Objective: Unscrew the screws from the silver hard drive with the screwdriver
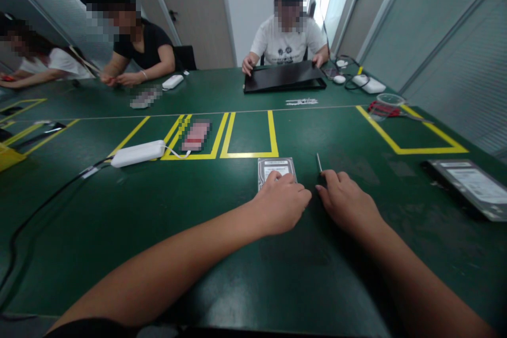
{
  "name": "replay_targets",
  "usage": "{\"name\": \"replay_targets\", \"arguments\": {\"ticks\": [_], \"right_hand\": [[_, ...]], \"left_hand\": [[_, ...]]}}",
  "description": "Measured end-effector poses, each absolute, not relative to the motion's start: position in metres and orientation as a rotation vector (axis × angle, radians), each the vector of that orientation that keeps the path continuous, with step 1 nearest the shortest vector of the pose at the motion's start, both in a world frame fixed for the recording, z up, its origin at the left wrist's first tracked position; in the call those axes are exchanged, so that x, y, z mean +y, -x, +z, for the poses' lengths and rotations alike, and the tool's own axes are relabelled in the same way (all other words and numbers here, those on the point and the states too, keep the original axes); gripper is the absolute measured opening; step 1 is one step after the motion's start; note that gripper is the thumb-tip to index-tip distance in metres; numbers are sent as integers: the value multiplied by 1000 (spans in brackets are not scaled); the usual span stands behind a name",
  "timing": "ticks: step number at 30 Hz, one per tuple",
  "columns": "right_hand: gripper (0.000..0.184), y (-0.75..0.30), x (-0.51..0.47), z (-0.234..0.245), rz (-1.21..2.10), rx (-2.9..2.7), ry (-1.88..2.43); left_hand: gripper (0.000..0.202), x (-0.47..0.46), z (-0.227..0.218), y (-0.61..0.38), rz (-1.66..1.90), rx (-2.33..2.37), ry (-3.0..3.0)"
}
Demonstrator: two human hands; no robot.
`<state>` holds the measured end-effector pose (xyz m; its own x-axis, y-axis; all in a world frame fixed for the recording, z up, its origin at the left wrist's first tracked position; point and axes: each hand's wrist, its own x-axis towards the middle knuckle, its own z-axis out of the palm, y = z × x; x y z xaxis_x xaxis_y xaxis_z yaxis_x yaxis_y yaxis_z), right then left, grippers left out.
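A small silver hard drive (pixel 276 162) with a white label lies on the green table in front of me. My left hand (pixel 283 200) is closed over its near part, fingers curled on it, and covers much of the drive. Just to the right, my right hand (pixel 346 198) is closed low over the table. From its fingers a thin metal shaft sticks up and away, apparently that of a screwdriver (pixel 318 162); the handle is hidden in the hand. A larger drive (pixel 471 185) with a white label lies farther right, near the table's edge.
Yellow tape outlines (pixel 249 155) mark the table beyond my hands. To the left are a white power strip (pixel 137 153) with a black cable and a pink phone (pixel 196 135). Red-handled pliers (pixel 384 110) and a clear container lie back right. Opposite, a person holds a black panel (pixel 283 76).
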<state>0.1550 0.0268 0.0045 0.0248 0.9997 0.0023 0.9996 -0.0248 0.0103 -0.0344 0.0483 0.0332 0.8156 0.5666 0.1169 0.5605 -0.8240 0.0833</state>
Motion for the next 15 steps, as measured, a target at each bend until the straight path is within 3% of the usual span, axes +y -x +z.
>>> {"name": "replay_targets", "arguments": {"ticks": [15], "right_hand": [[30,-153,26,7,-17,2119,-2247]], "left_hand": [[17,30,29,46,287,1048,-2975]]}}
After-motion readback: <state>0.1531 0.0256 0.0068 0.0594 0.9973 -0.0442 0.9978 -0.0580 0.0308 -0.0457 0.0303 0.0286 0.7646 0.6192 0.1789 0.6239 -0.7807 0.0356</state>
